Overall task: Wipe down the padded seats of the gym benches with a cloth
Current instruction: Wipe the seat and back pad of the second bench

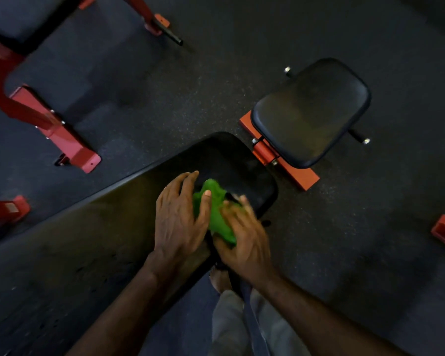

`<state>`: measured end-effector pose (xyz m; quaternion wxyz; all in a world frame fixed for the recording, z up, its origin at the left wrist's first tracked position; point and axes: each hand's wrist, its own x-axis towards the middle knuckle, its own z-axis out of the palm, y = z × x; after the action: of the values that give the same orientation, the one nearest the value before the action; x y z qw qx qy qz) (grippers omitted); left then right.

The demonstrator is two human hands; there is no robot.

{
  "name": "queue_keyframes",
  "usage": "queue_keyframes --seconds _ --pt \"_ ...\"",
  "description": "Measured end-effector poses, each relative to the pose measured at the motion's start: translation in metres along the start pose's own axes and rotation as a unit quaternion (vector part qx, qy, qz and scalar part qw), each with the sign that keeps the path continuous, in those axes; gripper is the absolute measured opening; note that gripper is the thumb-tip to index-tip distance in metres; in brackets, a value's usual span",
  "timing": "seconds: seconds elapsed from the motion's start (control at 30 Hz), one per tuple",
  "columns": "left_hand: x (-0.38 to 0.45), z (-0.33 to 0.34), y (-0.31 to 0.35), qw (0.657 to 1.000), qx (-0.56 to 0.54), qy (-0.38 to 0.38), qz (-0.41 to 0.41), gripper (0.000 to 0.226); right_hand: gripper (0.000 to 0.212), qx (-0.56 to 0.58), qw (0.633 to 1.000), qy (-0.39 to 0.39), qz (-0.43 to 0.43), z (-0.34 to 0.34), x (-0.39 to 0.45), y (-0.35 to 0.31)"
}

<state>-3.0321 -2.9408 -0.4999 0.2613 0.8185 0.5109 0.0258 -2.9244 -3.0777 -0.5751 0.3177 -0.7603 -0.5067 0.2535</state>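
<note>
On the dark gym floor [165, 98] I see the long black padded bench [93, 227] running from near left to the middle, and a small black seat pad [311, 111] just past its far end, on an orange frame [288, 170]. A red frame [54, 129] stands far left. My left hand [177, 219] and right hand [244, 237] meet over the far end of the long pad. The green cloth [216, 211] is bunched between them. The right hand's fingers curl round it; the left thumb presses on it while the other left fingers stay spread. I think I should spread the cloth flat first, then push it in long, even strokes along the pad.
</note>
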Motion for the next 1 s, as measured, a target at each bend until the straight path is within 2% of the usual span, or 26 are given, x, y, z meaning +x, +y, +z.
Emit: queue_keyframes --seconds 0.07,0.1,0.13,0.2,0.27,0.3,0.4,0.43,0.5,0.57,0.6,0.63,0.67,0.7,0.73,0.77,0.8,0.87,0.93,0.97,1.0 --pt "-0.008 -0.007 -0.005 1.0 0.003 0.008 -0.005 0.059 0.052 0.018 0.991 0.075 0.109 0.009 0.017 -0.012" --pt "-0.012 -0.01 -0.008 1.0 0.003 0.011 -0.007 0.059 0.053 0.038 0.989 0.085 0.118 0.015 0.018 -0.025" --pt "-0.016 -0.014 -0.013 1.0 0.0 0.012 -0.011 0.059 0.058 0.054 0.992 0.066 0.091 0.022 0.013 -0.041" --pt "-0.024 -0.018 -0.02 1.0 -0.008 0.013 -0.019 0.058 0.073 0.068 0.997 -0.029 -0.037 0.023 -0.001 -0.061" --pt "-0.033 -0.023 -0.025 0.999 -0.009 0.02 -0.027 0.056 0.077 0.059 0.986 -0.088 -0.129 0.017 0.002 -0.053" --pt "-0.038 -0.026 -0.028 0.999 -0.007 0.026 -0.029 0.054 0.073 0.062 0.989 -0.074 -0.114 0.017 0.01 -0.05" --pt "-0.049 -0.035 -0.033 0.999 -0.005 0.041 -0.033 0.053 0.065 0.08 0.992 0.046 0.091 0.03 0.02 -0.058" --pt "-0.052 -0.039 -0.036 0.998 -0.006 0.045 -0.039 0.054 0.067 0.065 0.991 0.058 0.098 0.037 0.013 -0.07" --pt "-0.057 -0.05 -0.042 0.997 -0.015 0.052 -0.049 0.055 0.071 0.038 0.999 0.011 -0.018 0.044 -0.012 -0.097" --pt "-0.061 -0.064 -0.049 0.997 -0.015 0.055 -0.06 0.057 0.066 0.037 0.98 -0.092 -0.17 0.038 -0.031 -0.104" --pt "-0.062 -0.069 -0.052 0.996 -0.005 0.061 -0.065 0.058 0.061 0.031 0.967 -0.116 -0.224 0.034 -0.026 -0.095" --pt "-0.063 -0.078 -0.058 0.995 0.011 0.07 -0.068 0.058 0.058 0.03 0.965 -0.099 -0.24 0.036 -0.018 -0.091" --pt "-0.066 -0.088 -0.067 0.994 0.028 0.077 -0.07 0.057 0.057 0.029 0.978 -0.062 -0.197 0.044 -0.011 -0.088" --pt "-0.065 -0.094 -0.074 0.994 0.043 0.078 -0.071 0.056 0.058 0.039 0.994 -0.01 -0.099 0.049 -0.005 -0.086" --pt "-0.066 -0.102 -0.082 0.992 0.058 0.081 -0.072 0.055 0.06 0.048 0.998 0.035 0.011 0.054 -0.004 -0.095" --pt "-0.067 -0.109 -0.091 0.991 0.071 0.085 -0.076 0.054 0.061 0.046 0.995 0.062 0.066 0.061 -0.01 -0.11" --pt "-0.069 -0.117 -0.1 0.989 0.081 0.093 -0.083 0.053 0.063 0.044 0.996 0.059 0.045 0.067 -0.021 -0.129" --pt "-0.071 -0.13 -0.114 0.985 0.097 0.107 -0.096 0.056 0.065 0.065 0.989 -0.022 -0.132 0.069 -0.049 -0.154" --pt "-0.074 -0.143 -0.128 0.982 0.12 0.106 -0.102 0.058 0.062 0.048 0.959 -0.086 -0.267 0.06 -0.047 -0.148" --pt "-0.075 -0.15 -0.134 0.98 0.132 0.104 -0.104 0.057 0.059 0.039 0.959 -0.071 -0.272 0.062 -0.04 -0.143" --pt "-0.077 -0.156 -0.14 0.979 0.143 0.099 -0.108 0.056 0.057 0.042 0.975 -0.046 -0.215 0.065 -0.034 -0.139"
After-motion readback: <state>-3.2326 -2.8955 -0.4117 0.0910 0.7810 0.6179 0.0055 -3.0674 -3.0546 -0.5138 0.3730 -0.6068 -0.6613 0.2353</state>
